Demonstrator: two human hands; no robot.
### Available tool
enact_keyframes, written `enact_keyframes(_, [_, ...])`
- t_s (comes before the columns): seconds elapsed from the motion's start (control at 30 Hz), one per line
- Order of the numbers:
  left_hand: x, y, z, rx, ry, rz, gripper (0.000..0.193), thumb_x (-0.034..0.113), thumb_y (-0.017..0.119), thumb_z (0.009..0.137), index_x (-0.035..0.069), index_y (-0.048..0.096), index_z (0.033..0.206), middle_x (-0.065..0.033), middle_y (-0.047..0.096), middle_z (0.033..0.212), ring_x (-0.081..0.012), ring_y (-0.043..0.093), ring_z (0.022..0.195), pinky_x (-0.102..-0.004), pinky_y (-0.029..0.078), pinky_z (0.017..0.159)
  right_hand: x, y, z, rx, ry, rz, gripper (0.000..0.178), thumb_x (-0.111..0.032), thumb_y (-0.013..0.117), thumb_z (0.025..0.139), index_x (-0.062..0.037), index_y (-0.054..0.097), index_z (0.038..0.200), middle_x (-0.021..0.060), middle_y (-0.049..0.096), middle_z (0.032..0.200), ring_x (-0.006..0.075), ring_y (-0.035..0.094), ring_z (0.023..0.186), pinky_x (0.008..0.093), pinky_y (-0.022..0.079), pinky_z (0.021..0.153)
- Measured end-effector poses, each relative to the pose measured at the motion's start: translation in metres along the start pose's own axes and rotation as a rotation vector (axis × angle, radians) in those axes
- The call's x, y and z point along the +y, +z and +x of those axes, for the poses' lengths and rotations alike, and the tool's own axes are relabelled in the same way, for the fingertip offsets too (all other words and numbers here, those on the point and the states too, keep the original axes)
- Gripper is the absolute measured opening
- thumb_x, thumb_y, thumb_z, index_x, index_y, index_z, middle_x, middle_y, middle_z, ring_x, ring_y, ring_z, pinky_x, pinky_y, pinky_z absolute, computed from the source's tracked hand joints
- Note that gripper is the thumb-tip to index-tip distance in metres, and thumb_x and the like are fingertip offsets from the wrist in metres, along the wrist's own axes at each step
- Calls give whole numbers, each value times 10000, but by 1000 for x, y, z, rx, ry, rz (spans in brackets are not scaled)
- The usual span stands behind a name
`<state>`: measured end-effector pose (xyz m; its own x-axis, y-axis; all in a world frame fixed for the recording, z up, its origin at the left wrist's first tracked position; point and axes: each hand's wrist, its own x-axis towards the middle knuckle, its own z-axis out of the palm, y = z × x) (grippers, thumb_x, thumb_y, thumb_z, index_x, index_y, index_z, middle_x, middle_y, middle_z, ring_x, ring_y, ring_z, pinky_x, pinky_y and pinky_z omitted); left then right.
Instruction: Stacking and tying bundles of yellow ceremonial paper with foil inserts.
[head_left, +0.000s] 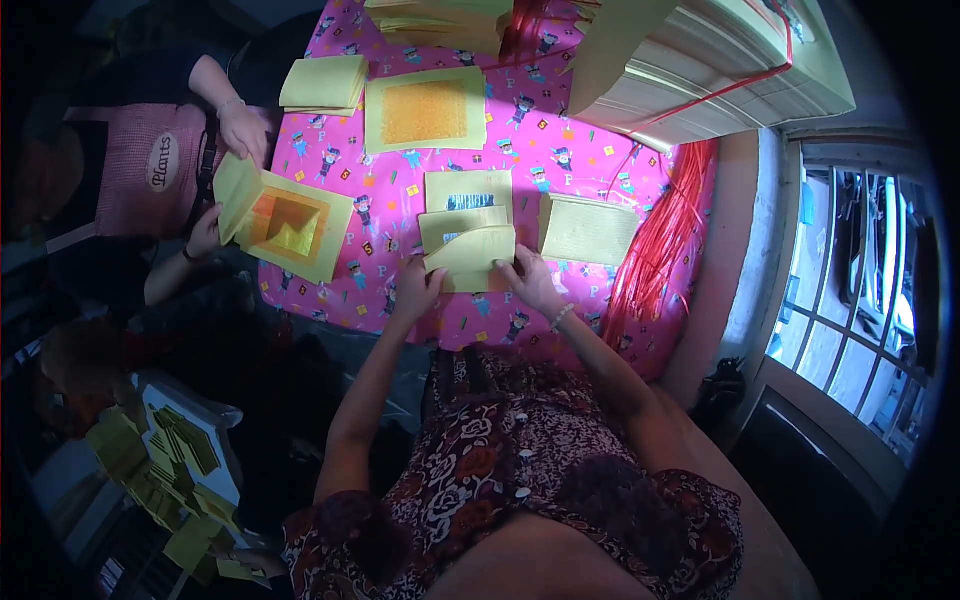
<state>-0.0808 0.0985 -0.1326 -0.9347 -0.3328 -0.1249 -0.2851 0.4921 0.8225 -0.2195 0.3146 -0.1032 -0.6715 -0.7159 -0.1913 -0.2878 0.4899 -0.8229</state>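
Pink tablecloth (pixel 385 205): single letters and digits printed all over. Left of tablecloth: co-worker's pink apron (pixel 122 165), pale word on oval badge (pixel 162 162). Middle of tablecloth: yellow paper (pixel 440 188), blue strokes (pixel 470 202), unreadable.

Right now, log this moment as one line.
left hand: holding yellow paper | right hand: holding same paper | to its right: pale yellow stack, red strands | surface: pink tablecloth

The fisheye head view looks steeply down from head height over the top (pixel 475 460) and surface (pixel 385 190), facing forward, near enough that left hand (pixel 415 288) and right hand (pixel 535 283) sit mid-view, window (pixel 850 270) at right.
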Motion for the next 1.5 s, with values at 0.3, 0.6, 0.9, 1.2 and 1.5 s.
enact_keyframes(0.3, [13, 12, 6, 124, -239, 0, 333, 242, 688, 824, 37, 502, 1009, -160, 626, 847, -340, 626, 761, -420, 480, 642, -1, 18, 8, 162, 275, -113, 311, -311, 600, 918, -13, 518, 948, 226, 627, 795, 423, 621, 727, 500, 473, 620])
enact_keyframes(0.6, [-5, 11, 15, 84, -336, -216, 320, 228, 754, 796, 53, 539, 956, -49, 625, 782, -143, 604, 707, -304, 473, 632, -2, 21, 14, 147, 392, -141, 382, -386, 602, 909, -11, 550, 963, 229, 638, 770, 417, 631, 710, 487, 487, 606])
enact_keyframes(0.9, [-16, 15, 19, 118, -394, -249, 336, 240, 776, 758, 50, 583, 956, -50, 651, 791, -161, 629, 715, -310, 489, 665, 1, 28, 15, 249, 407, -129, 400, -393, 625, 901, -1, 549, 871, 208, 598, 704, 390, 602, 637, 464, 445, 562])
enact_keyframes(1.2, [-26, 18, 16, 133, -423, -203, 370, 272, 791, 730, 54, 588, 950, -49, 639, 786, -170, 619, 711, -328, 487, 660, -8, 24, 18, 188, 491, -121, 412, -412, 635, 881, -3, 594, 899, 210, 639, 753, 394, 632, 715, 472, 474, 631])
enact_keyframes(1.5, [-8, 20, 20, 224, -505, -81, 473, 255, 823, 678, 48, 528, 984, -70, 607, 800, -213, 607, 735, -361, 487, 677, -7, 25, 21, 208, 514, -113, 385, -383, 639, 879, -1, 590, 897, 218, 638, 763, 412, 628, 741, 492, 476, 652])
